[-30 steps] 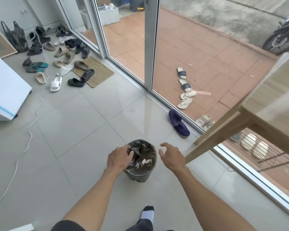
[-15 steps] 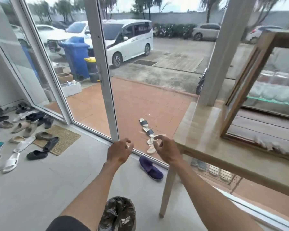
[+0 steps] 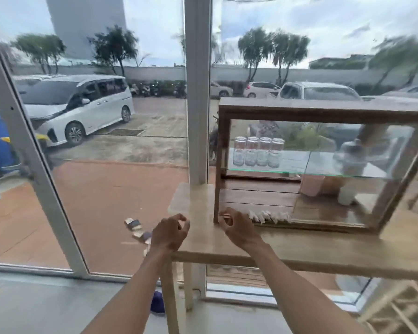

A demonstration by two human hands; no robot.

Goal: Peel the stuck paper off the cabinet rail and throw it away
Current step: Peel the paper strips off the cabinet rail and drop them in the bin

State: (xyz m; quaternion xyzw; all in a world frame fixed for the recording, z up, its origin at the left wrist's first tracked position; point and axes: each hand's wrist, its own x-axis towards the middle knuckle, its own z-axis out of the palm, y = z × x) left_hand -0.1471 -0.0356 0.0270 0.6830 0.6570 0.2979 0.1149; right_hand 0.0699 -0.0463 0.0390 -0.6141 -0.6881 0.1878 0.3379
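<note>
Along the cabinet's bottom rail (image 3: 323, 226), near its left corner, ragged white paper (image 3: 269, 216) clings. My right hand (image 3: 238, 229) hovers beside it, fingers curled and empty, as is my left hand (image 3: 170, 233). I'd pinch a loose edge and peel slowly along the rail.

Ground-floor room of a small shop or café fronting a car park — the exact trade cannot be told. Floor-to-ceiling glazing in white frames (image 3: 35, 162) forms the front wall. A pale wooden table (image 3: 323, 247) stands against the glass and carries a wood-framed glass display cabinet (image 3: 323, 112) with a glass shelf; on the shelf, a row of clear glass jars (image 3: 258, 151). Outside lies a terracotta-tiled terrace (image 3: 111, 201) with sandals (image 3: 136, 229) left near the door, then a paved lot with a white van (image 3: 77, 104), other parked cars, a row of motorbikes (image 3: 152, 89), a boundary wall and trees — blurred by camera motion.
</note>
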